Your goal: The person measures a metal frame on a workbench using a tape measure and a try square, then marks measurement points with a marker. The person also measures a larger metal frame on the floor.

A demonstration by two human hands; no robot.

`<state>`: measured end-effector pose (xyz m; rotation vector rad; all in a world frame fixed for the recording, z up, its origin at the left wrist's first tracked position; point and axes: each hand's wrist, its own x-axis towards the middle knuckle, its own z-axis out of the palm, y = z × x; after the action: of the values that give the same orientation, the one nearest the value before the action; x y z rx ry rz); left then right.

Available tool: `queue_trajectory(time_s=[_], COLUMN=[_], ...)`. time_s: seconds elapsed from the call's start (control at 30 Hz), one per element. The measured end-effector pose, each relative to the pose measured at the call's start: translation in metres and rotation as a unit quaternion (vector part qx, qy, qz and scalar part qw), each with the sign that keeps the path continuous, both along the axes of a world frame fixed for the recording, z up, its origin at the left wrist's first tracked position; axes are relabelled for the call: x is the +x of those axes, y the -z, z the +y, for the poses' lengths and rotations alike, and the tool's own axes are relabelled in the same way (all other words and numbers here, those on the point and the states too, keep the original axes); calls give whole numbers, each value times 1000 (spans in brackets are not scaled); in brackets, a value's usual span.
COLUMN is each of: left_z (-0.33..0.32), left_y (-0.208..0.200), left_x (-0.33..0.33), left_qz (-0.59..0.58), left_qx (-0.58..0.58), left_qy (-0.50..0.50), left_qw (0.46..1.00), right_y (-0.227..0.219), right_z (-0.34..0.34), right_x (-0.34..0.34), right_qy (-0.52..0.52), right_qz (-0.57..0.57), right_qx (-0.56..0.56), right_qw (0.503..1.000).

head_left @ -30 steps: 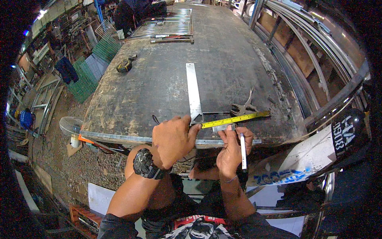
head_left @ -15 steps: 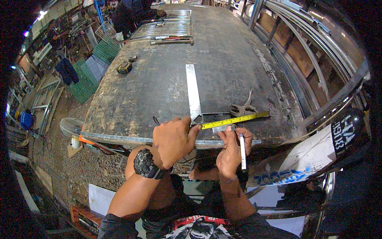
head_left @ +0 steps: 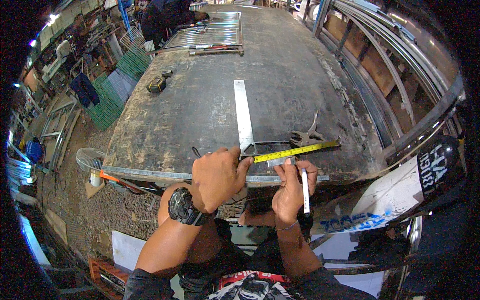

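My left hand [head_left: 217, 175] is closed at the near edge of the worktable, its thumb on one end of a yellow tape measure blade [head_left: 300, 150]. Whatever lies beneath that palm is hidden. My right hand [head_left: 292, 187] has a white pen [head_left: 305, 192] tucked between its fingers, pointing down. Its fingertips also pinch a small flat piece of metal [head_left: 275, 162] just under the blade. Beyond my left hand lies a steel square [head_left: 243, 112], its long arm reaching away from me. Pliers [head_left: 306, 136] rest just behind the blade.
The dark, scuffed worktable [head_left: 200, 100] carries another tape measure [head_left: 156, 85] at left and a metal grille [head_left: 215, 32] at the far end, beside a person in dark clothes [head_left: 162, 22]. A fan [head_left: 91, 159] stands left; metal profiles [head_left: 395, 55] line the right.
My hands, the blade and the pen stay in place. A blue-white glow has appeared on the things at the far left.
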<state>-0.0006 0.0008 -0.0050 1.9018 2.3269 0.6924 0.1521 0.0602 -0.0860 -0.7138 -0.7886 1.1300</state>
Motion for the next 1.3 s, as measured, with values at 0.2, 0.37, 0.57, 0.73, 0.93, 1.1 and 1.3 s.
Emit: queue_trajectory(time_s=[0.2,0.37,0.57,0.73,0.93,1.1,1.3], left_z=[0,0,0,0,0,-1,-1], left_y=[-2,-4,-5,-4,-6,-7,-5], left_x=[1,1,1,0,1,1,1], left_qz=[6,6,3,-7,-5,-2,2], left_qx=[-7,-21,-21,-24,-34,-35,-26], left_qy=[-1,0,1,3,3,5,6], left_qw=[1000,1000,1000,1000,999,999,1000], right_y=[0,-1,1,1,-1,-2,-1], right_z=[0,0,0,0,-1,-1,-1], right_x=[0,0,0,0,0,1,1], right_qy=[-1,5,9,5,-1,-8,-6], right_qz=[3,3,3,-3,6,10,11], right_qx=[-5,-4,-12,-8,-6,-20,-20], right_qw=[1000,1000,1000,1000,1000,1000,1000])
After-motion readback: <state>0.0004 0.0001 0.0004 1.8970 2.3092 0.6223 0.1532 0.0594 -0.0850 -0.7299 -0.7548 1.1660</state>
